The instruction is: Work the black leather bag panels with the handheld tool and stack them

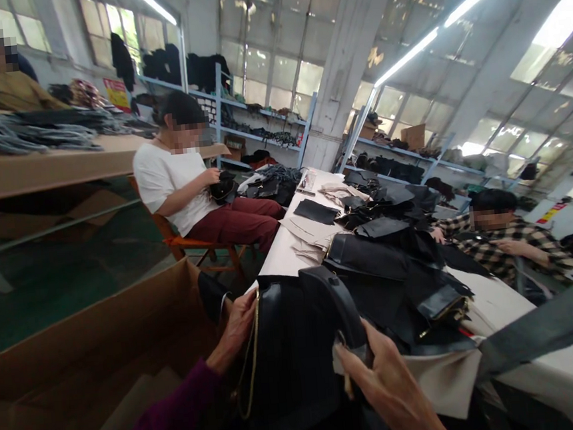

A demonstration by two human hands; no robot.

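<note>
- Pinching the zip edge of a black bag [291, 348], the left hand [239, 327] has its fingertips pressed against the thumb side by the gold zip [257, 324]; gripping at the rim probably keeps that side from sagging.
- Curling round the lower end of a curved black handle [343, 300], the right hand [393, 373] has its thumb in front and its fingers mostly hidden behind; whether those hidden fingertips meet the thumb, I cannot tell. Holding so sturdy a part likely steadies the bag.
- Between the two sets of fingers hangs the bag, its body roughly upright and spread between them, so its front seems to face the wearer.
- Just beside the right thumb is a small whitish wrap [337, 358], perhaps there to guard the handle's end.
- Below and outside the left fingers stands an open cardboard box [100, 321], within easy reach of that hand.
- Beyond the right fingers, a heap of black bags [371, 261] covers the table [275, 259], stacked close, presumably to save reaching.
- Further past the fingers lie tan sheets [312, 229], loosely layered.
- Farthest out, a person in a white top [175, 178] sits left, and another in a checked shirt [537, 240] right.
</note>
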